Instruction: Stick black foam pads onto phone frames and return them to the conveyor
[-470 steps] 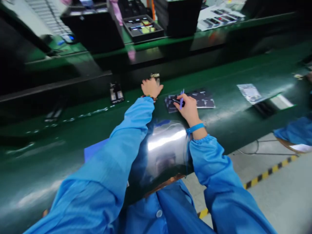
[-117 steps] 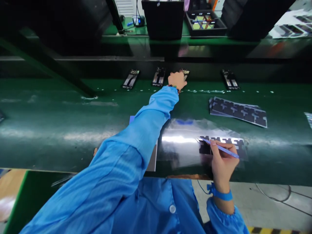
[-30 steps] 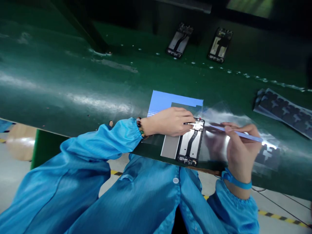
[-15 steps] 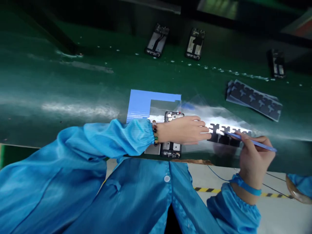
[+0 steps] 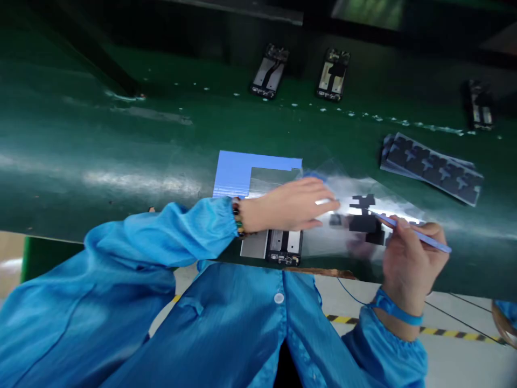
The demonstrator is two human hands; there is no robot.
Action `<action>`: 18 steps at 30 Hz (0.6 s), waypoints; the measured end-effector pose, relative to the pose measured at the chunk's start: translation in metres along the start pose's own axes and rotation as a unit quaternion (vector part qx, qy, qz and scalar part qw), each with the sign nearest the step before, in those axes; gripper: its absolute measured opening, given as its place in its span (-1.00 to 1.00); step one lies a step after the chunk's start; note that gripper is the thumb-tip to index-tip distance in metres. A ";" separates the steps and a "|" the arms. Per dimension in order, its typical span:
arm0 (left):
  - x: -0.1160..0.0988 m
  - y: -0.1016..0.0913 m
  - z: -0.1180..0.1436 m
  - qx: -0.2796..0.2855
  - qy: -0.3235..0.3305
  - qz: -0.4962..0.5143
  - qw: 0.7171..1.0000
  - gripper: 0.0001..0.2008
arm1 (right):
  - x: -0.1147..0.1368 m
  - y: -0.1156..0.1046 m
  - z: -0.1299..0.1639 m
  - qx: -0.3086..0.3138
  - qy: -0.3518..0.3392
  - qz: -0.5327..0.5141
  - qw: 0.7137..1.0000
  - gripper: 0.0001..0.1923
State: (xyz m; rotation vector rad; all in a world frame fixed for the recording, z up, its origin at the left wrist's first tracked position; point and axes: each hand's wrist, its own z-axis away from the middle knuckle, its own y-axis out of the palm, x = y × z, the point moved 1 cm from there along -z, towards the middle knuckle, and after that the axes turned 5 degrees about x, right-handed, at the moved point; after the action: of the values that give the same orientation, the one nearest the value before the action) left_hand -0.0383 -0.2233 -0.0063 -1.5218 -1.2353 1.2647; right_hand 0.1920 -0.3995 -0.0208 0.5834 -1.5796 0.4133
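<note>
My right hand (image 5: 414, 258) grips slim lavender-blue tweezers (image 5: 430, 241), pointing left. At their tip is a black adhesive cut-out (image 5: 363, 222), which appears raised over a clear sheet (image 5: 329, 242) bearing more black pieces. My left hand (image 5: 291, 203) hovers with fingers stretched out and thumb apart, nothing visible in it. Beneath it lies an opened phone frame (image 5: 285, 253); the hand hides its upper part. A blue card (image 5: 234, 167) with a grey L-edged panel (image 5: 253, 248) lies left of the phone.
Several black cut-outs fill a small stack of sheets (image 5: 436, 167) on the right. Farther back on the green table (image 5: 141, 145) rest three more phone frames, one at the left (image 5: 270, 73), one mid-way (image 5: 333, 75) and one far right (image 5: 481, 108). A dark post (image 5: 117, 75) stands back left.
A black cut-out has come away from its row at the tweezers' tip. My left hand has drawn back leftward and up from the strip, uncovering more of the phone's lower part.
</note>
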 end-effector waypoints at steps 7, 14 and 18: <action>0.029 -0.012 0.066 -0.019 -0.126 0.102 0.987 -0.63 | 0.000 0.062 0.053 0.092 0.034 0.025 0.995 -0.60; 0.024 -0.005 0.074 -0.031 -0.150 0.105 0.983 -0.53 | -0.005 0.093 0.079 0.102 0.024 0.035 0.994 -0.63; 0.024 -0.003 0.074 -0.037 -0.155 0.103 0.982 -0.51 | -0.007 0.099 0.085 0.078 0.026 0.045 0.996 -0.61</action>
State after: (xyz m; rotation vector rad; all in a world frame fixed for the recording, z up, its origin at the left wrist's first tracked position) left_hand -0.1109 -0.2004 -0.0231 -1.5786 -1.3581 1.6572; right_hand 0.0646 -0.3689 -0.0282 0.6161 -1.5360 0.6199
